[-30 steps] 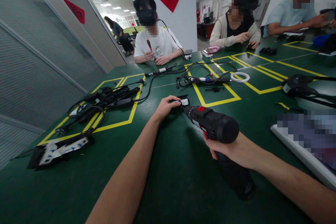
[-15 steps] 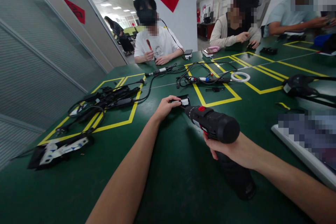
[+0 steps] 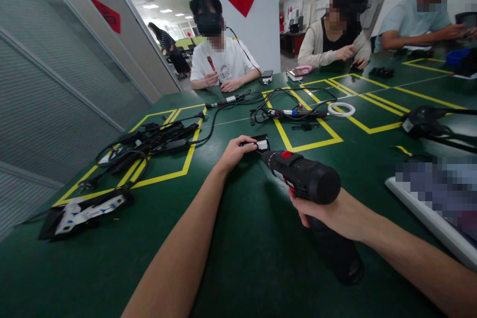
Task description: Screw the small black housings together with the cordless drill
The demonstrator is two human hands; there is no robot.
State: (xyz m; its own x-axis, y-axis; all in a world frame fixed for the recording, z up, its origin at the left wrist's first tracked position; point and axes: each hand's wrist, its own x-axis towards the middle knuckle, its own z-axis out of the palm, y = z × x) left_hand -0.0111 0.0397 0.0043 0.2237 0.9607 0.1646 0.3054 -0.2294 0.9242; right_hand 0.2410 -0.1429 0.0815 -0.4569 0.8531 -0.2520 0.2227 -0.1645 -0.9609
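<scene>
Cables (image 3: 156,141), black and tangled, heaped with black adapters inside a yellow-taped rectangle on the matte green table (image 3: 231,258), left of the hands; nearer the corner, a flat black-and-white plastic part (image 3: 84,211). Beyond the hands, a white ring (image 3: 341,109), a thin black tool with red and blue bands (image 3: 294,114) and more looped cords, all well apart from the work. Off to the right, a black lamp-like device (image 3: 423,121) and a long white strip (image 3: 428,218) along the table edge. Across the table, three seated people busy with their own small items. Nothing between the camera and the hands but the two bare forearms. Left hand (image 3: 235,151) pressed down on a small black rectangular block with a white label (image 3: 260,144), fingers curled over its near edge, pinning it to the table just outside a yellow line. Right hand (image 3: 331,213) clenched round the grip of a chunky black cordless drill with a red switch (image 3: 301,179), smooth rounded rear toward the camera, bit tip touching the block. Same positions as half a second ago: hands, drill and block unmoved.
</scene>
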